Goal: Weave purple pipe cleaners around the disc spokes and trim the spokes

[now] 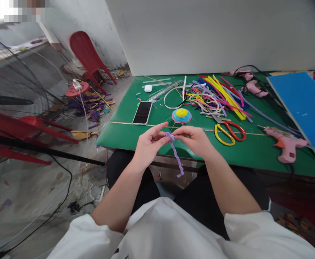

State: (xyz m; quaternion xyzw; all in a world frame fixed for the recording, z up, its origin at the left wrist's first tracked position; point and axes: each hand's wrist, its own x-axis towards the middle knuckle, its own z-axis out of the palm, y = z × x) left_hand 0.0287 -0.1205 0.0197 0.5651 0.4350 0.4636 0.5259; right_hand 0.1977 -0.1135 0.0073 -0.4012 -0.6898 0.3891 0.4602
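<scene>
A purple pipe cleaner [177,157] is pinched between my two hands just over the table's front edge. Thumb and fingers of my left hand [152,142] grip it from one side; my right hand [192,140] pinches it from the other. Its upper part is bunched or knotted at the fingertips, while a crooked tail hangs below. Just behind my hands sits a small dome-shaped piece in yellow, blue and pink [182,115], with thin pale strands spreading from it. Scissors with one yellow and one red handle [229,131] lie to the right of my right hand.
On the green table [122,131] are a phone [142,112], a white earbud case [148,88], a heap of coloured pipe cleaners [206,97], a pink glue gun [287,142] and a blue board [300,108]. Red chairs [88,54] and scraps stand left. A person is partly visible upper left.
</scene>
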